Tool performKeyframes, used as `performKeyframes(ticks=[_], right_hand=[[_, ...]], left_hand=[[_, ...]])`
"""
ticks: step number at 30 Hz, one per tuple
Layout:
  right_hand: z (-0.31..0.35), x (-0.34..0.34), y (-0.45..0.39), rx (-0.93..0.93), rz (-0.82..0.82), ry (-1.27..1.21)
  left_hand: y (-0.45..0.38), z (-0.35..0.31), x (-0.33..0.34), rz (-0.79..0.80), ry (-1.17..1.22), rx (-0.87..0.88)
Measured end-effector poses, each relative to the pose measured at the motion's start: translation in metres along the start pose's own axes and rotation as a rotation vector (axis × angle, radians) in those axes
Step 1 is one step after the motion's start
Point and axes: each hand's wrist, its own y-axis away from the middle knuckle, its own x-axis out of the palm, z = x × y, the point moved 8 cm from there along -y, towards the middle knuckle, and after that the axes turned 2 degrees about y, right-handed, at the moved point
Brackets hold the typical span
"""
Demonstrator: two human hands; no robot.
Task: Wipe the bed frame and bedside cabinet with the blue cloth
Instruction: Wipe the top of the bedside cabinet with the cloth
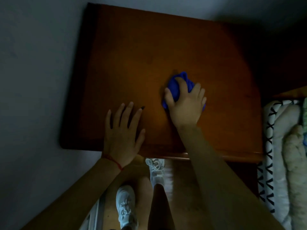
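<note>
The brown wooden bedside cabinet (132,52) fills the middle of the head view, seen from above. My right hand (186,105) presses the bunched blue cloth (174,87) onto the cabinet top, right of centre, with its fingers closed over it. Flat on the top near the front edge lies my left hand (123,133), fingers spread and holding nothing; a red string circles its wrist. A strip of wooden bed frame (292,92) shows at the right edge, mostly hidden in the dark.
Pale walls (33,80) stand close on the left and behind the cabinet. Bedding with a black-and-white pattern (270,146) lies at the right, against the cabinet's side. My white shoes (126,206) stand on the wooden floor below the cabinet front.
</note>
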Motion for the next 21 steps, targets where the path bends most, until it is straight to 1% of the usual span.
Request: performKeyframes(ticks=[2, 4, 6, 8, 11, 14, 16, 21], right_hand=[[-0.001, 0.004, -0.011, -0.006, 0.000, -0.016], [-0.007, 0.001, 0.011, -0.010, 0.013, -0.014], [-0.014, -0.005, 0.043, 0.007, 0.034, -0.007], [-0.015, -0.007, 0.053, 0.007, 0.052, 0.006], [-0.006, 0.001, 0.001, -0.054, 0.021, 0.015], [0.005, 0.012, -0.078, -0.031, 0.011, -0.002], [0.007, 0.017, -0.098, -0.039, 0.030, -0.024], [-0.010, 0.007, -0.037, -0.042, 0.109, 0.005]], left_hand=[[-0.018, -0.001, -0.007, -0.045, 0.033, 0.000], [-0.044, -0.001, -0.015, -0.084, 0.046, 0.007], [-0.074, 0.001, -0.018, -0.082, 0.046, 0.004], [-0.097, 0.004, -0.014, -0.040, 0.028, 0.014], [-0.110, 0.008, -0.001, 0.011, -0.014, 0.031], [-0.108, 0.010, 0.003, 0.015, -0.025, 0.007], [-0.109, 0.010, 0.002, 0.006, -0.008, 0.003], [-0.110, 0.008, 0.000, 0.002, -0.009, 0.013]])
